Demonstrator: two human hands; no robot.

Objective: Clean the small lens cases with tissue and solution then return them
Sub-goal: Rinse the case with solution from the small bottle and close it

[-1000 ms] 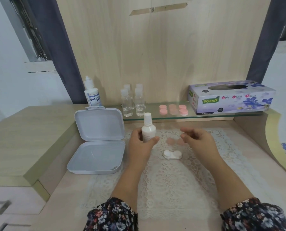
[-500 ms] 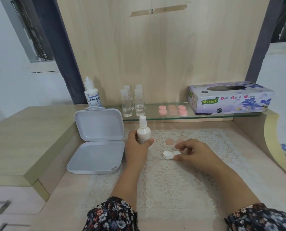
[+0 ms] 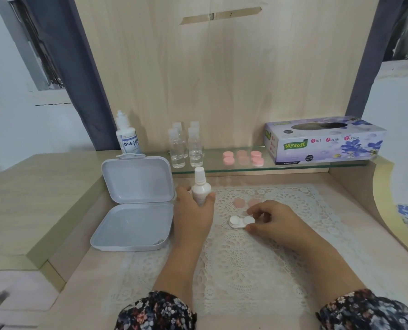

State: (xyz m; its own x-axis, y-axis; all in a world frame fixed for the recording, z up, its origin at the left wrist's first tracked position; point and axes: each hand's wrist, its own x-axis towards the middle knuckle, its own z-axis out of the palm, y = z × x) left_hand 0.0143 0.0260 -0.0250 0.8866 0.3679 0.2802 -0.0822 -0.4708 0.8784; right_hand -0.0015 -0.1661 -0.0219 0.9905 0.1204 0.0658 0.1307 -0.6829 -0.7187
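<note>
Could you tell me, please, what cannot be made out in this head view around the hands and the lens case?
- Small white bottle: the left hand wraps its lower body, hiding any label.
- White lens case: the right hand pinches its right end; the wells are too small to judge clean or wet.
- Open grey box: a small item in its near corner is too small to identify.
- Solution bottle: small print blurred.

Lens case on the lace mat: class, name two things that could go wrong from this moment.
1. The right hand pinches only one end of the white lens case; it might tip or slip on lifting.
2. The left hand grips the small spray bottle low, so it may tilt.
</note>
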